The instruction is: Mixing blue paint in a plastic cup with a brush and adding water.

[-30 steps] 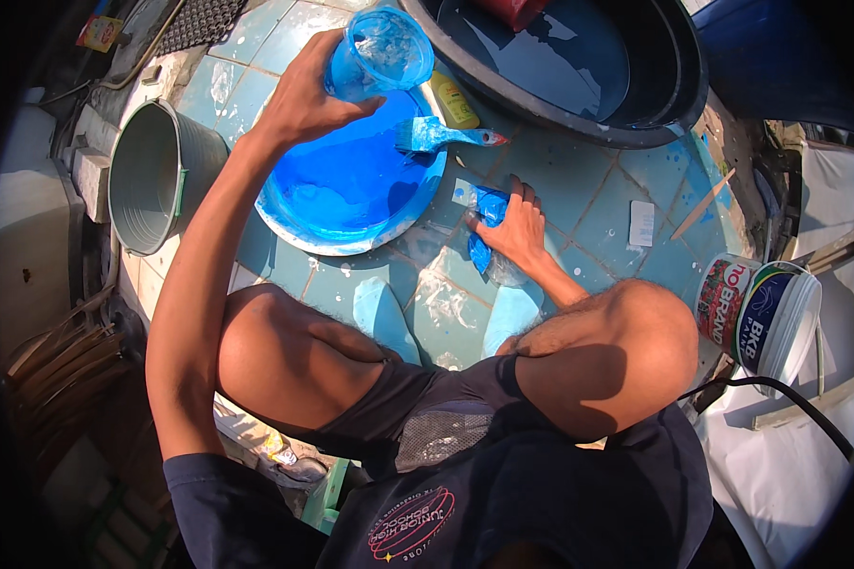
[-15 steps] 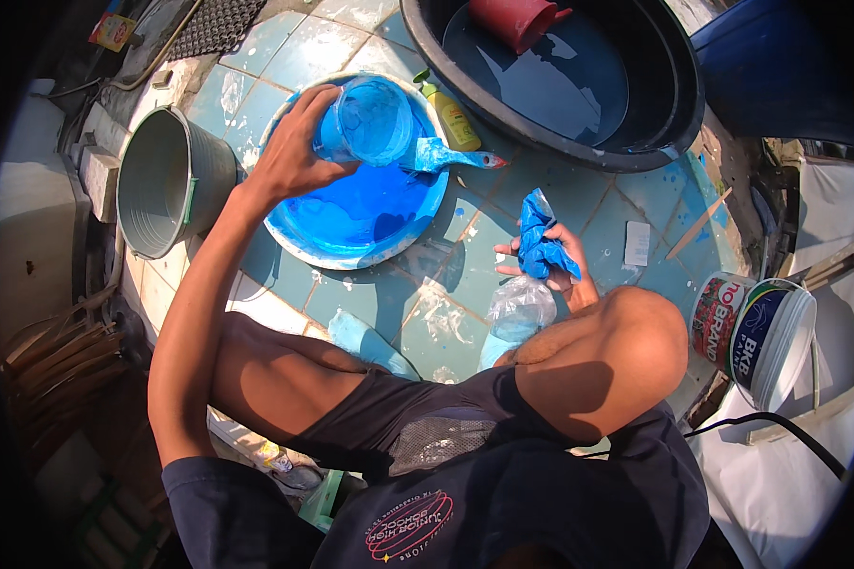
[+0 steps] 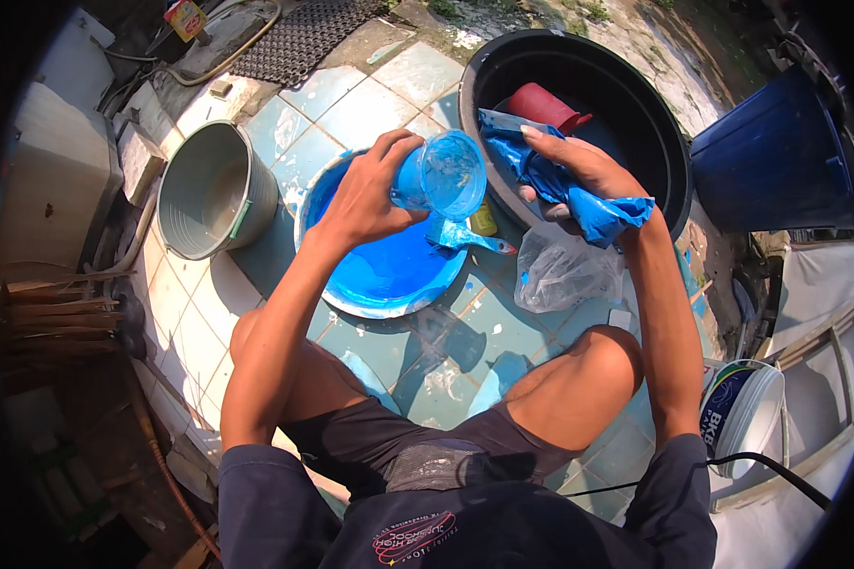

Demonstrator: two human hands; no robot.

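Note:
My left hand [image 3: 370, 194] grips a see-through cup [image 3: 454, 175] coated with blue paint, tilted with its mouth to the right. Beneath it is a round basin [image 3: 375, 311] of bright blue paint, with a paint-covered brush [image 3: 470, 237] lying over its right rim. Raised at the right, my right hand [image 3: 593, 171] is closed on a crumpled blue plastic bag [image 3: 612, 218], parts of which stick out on both sides of the fingers. Below that hand hangs a clear plastic bag [image 3: 569, 270]; how it is held is hidden. A yellow bottle [image 3: 484, 220] shows partly behind the cup.
A large black tub [image 3: 674, 123] with a red dipper [image 3: 546, 106] inside stands at the far right. Beyond it is a dark blue bin [image 3: 769, 152]. On the left stands a grey bucket [image 3: 209, 194]; a white paint pail [image 3: 754, 412] lies by my right knee.
My right hand has risen from near my right knee to the black tub's near edge, carrying the blue bag and the clear bag. The cup, still in my left hand, sits farther right over the basin.

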